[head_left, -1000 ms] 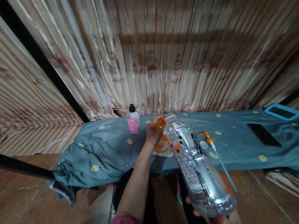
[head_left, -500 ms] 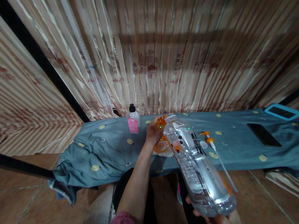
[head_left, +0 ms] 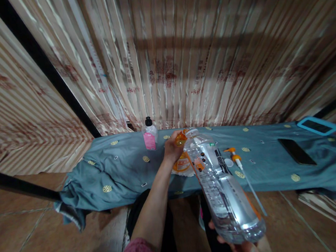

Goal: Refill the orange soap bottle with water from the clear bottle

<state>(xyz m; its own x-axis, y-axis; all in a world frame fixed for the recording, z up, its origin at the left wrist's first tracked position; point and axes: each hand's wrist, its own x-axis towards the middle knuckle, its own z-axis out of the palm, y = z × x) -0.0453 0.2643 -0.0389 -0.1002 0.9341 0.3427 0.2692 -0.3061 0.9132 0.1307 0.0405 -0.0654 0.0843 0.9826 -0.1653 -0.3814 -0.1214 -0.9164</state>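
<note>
While the right hand [head_left: 247,250] supports a large clear plastic bottle [head_left: 223,188] from beneath its base, fingers curled round the bottom edge, the left hand [head_left: 172,146] closes around an amber, see-through piece [head_left: 180,139] near the bottle's mouth. The large bottle lies aslant in front of the wearer, base toward the body and neck pointing away and a little left, its silver and orange label facing up. Its mouth is right beside the amber piece; whether the two touch cannot be told. Just below the left hand, partly hidden by the forearm and the large bottle, an orange-labelled container [head_left: 181,165] shows; whether it and the amber piece are one object is unclear. To the right of the large bottle, a small whitish cap [head_left: 228,162] lies near an orange and white pump top [head_left: 235,157], whose long tube points back toward the wearer. Left of the hands stands a pink-labelled bottle [head_left: 150,138] with a black top, upright. Farther right, a dark phone [head_left: 296,151] lies near a blue-framed device [head_left: 317,126]. A blue-grey cloth with yellow motifs [head_left: 269,167] covers the long, narrow surface, backed by a pleated striped curtain [head_left: 178,52].
</note>
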